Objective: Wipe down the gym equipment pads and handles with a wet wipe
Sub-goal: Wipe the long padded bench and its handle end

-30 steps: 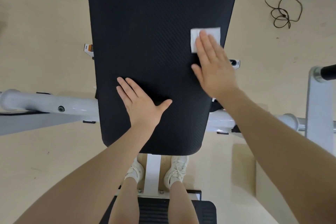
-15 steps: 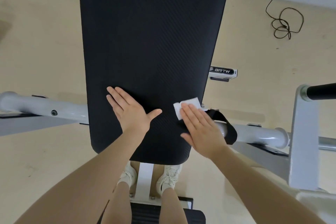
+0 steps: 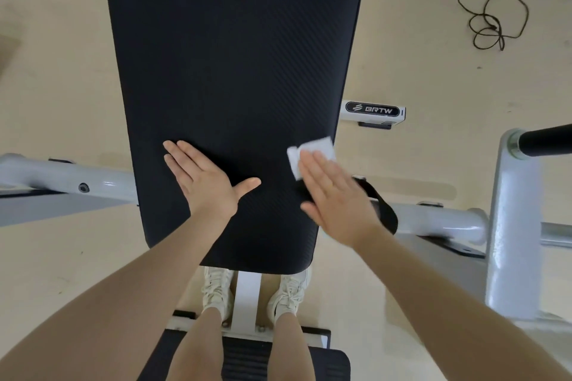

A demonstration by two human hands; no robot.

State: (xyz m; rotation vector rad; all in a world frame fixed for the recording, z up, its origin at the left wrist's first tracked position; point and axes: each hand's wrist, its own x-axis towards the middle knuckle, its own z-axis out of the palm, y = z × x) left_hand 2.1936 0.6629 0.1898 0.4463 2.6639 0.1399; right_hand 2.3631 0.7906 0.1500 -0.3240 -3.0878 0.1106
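The right hand [image 3: 337, 201] presses the wipe [image 3: 312, 156] flat against the pad [image 3: 235, 71] at its right edge — fingers straight and together, likely to spread pressure. The left hand [image 3: 204, 179] rests flat mid-pad, fingers together, thumb splayed — seemingly bracing.

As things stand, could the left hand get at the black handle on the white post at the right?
Probably not without moving. The left hand lies flat on the bench pad, and the right arm crosses between it and the handle.
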